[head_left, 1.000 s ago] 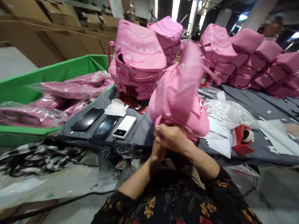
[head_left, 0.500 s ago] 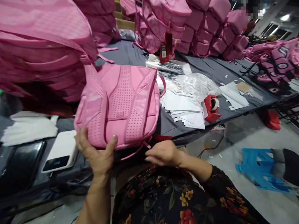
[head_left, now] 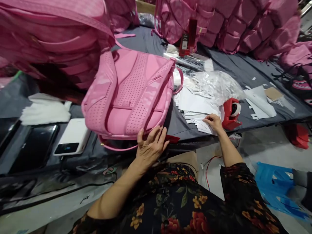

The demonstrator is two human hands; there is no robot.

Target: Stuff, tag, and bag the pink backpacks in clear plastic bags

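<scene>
Head view: the pink backpack lies on the grey table cloth, toward 10 o'clock from mid-frame, back panel and 2 shoulder straps facing up. The left hand has its fingers lightly spread, their tips at the backpack's near edge, around 5 o'clock, and does not look wrapped round anything. The right hand reaches to 3 o'clock, thumb and forefinger narrowed together at the edge of the white sheets; whether they pinch a sheet, I cannot tell. A red tape dispenser stands just beside that hand at 3 o'clock.

The backpack should handle as soft and fairly light, padded enough to keep its shape, neither slippery nor fragile. Its sides, at 3 and 9 o'clock, look the best hold; the loose straps would likely swing. The sheets, judged thin and light, may slide or crease, so a fingertip pinch at their near edge suits them.

The straps run from 1 to 7 o'clock, and the long axis probably follows them, though foreshortening blurs length against width. Their broad padded ends lie toward 7 o'clock, so the top likely points at the person. The sheets fan out untidily, sharing no common direction.
</scene>
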